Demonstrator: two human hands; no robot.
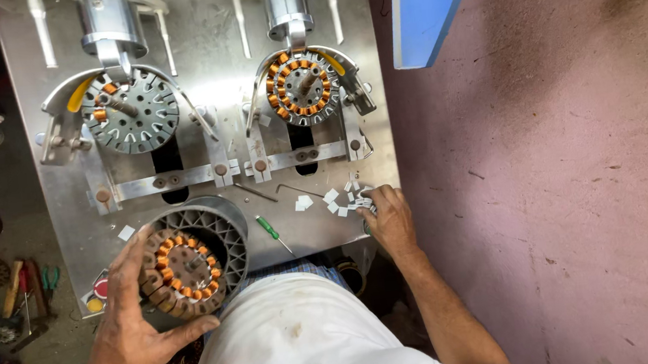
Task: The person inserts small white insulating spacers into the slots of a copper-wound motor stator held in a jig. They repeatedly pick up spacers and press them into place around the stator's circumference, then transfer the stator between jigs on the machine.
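Left hand (133, 319) spread wide, fingers curled in grip – right hand (387, 217) extended forward, fingertips pinching down

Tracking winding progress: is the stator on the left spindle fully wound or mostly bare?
Mostly bare. The left stator shows copper on only two or three teeth; the right stator has copper all around.

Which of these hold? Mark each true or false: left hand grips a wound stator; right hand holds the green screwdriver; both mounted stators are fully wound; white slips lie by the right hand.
1. The left hand grips a wound stator: true.
2. The right hand holds the green screwdriver: false; the screwdriver lies apart on the metal plate.
3. Both mounted stators are fully wound: false; the left stator has only a few coils, the right stator a full ring.
4. White slips lie by the right hand: true.
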